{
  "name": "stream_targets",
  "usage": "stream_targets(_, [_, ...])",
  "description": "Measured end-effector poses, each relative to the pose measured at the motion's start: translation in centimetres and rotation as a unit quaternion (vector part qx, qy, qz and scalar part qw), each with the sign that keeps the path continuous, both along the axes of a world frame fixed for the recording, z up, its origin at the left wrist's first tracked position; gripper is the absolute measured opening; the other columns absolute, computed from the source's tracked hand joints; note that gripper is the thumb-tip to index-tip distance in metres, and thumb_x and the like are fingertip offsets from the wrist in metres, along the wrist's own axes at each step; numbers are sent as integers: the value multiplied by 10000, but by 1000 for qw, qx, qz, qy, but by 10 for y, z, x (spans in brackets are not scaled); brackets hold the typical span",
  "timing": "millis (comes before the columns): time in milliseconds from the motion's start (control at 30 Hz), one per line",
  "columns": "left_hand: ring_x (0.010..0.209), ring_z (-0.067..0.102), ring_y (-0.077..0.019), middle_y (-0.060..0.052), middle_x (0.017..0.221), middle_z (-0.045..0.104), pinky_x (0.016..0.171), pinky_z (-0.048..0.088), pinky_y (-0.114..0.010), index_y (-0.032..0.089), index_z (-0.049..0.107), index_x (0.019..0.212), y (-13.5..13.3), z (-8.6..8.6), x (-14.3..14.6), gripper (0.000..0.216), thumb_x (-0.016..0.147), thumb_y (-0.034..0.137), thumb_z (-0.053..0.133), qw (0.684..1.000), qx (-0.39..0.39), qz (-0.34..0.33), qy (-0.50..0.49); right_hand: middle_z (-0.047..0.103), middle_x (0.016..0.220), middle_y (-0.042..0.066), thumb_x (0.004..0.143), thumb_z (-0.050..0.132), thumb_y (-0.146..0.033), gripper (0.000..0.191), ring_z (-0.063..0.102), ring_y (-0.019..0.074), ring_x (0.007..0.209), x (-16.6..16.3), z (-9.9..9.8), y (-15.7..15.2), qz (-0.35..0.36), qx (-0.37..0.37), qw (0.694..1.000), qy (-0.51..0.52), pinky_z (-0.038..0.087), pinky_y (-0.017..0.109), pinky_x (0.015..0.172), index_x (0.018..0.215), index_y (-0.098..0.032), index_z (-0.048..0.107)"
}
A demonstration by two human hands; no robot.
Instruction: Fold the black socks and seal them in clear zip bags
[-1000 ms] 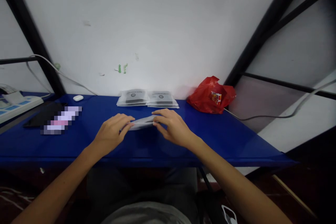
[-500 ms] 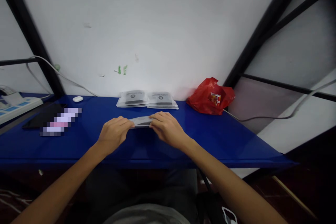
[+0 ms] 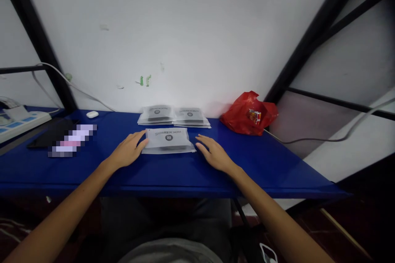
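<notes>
A frosted plastic zip bag [image 3: 168, 139] printed with ROCKBROS lettering and a round logo lies flat on the blue table [image 3: 173, 172], something dark showing inside it. At its left edge rests my left hand [image 3: 129, 148], thumb and fingers apart, touching the bag's side. My right hand [image 3: 214, 153] is just off the bag's right end, open with fingers stretched out and nothing in them. Behind, against the wall, sit two stacks of similar bags, a left stack [image 3: 156, 114] and a right stack [image 3: 191, 117], side by side.
At the back right stands a crumpled red plastic bag [image 3: 248, 113] with a small colourful packet showing. On the left are a white earphone case [image 3: 92, 114], a dark tablet [image 3: 41, 139], a pixelated patch and a power strip [image 3: 26, 125]. A cable hangs at the right.
The zip bag, earlier held tilted between both hands, now lies flat on the table. My hands have spread apart, the right one moving off to the right.
</notes>
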State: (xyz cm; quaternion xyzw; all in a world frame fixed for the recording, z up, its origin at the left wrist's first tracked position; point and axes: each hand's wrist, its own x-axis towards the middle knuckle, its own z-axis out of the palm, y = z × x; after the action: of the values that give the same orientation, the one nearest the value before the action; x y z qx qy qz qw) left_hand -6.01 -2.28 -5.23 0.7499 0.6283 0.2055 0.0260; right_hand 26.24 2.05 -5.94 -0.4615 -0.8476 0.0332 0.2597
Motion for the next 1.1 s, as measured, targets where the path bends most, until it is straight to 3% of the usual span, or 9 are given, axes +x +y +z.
stream_targets(200, [1300,332,-296,-141,1394,418,1060,270,-457,115,466,1301,8,-25,-12,565,904,446,239,997,-37,39,56,444,1372,158,894,414,-416,485,385,281,1291,10,-23,8,-31,-47,997,-45,314,461,1069,1271,-128,517])
stream_targets(567, [1259,385,-269,-134,1328,490,1046,307,-429,108,522,1241,9,-31,-15,514,883,378,271,999,12,27,34,467,1356,158,890,423,-374,456,412,274,1272,7,-20,4,-39,-43,997,-48,315,442,1064,1251,-118,536])
stream_targets(700, [1118,491,-248,-106,1188,585,986,367,-395,148,611,1092,6,-24,-10,459,885,379,274,999,24,23,-18,555,1271,136,897,407,-377,374,465,248,1224,2,-16,4,-40,-36,998,9,345,440,1031,1099,-162,638])
stream_targets(900, [872,564,-236,-75,891,641,811,435,-360,191,649,758,6,-13,3,395,837,465,375,996,7,67,-57,605,1195,119,859,486,-355,275,510,237,1162,-23,-4,3,-70,-71,993,60,375,402,981,846,-178,696])
stream_targets(1100, [823,574,-209,-57,863,638,773,444,-330,197,625,695,13,-14,7,257,779,369,453,990,-7,101,-99,620,1173,119,801,538,-225,195,570,236,1086,-35,6,4,-91,-129,983,90,390,369,959,680,-169,680])
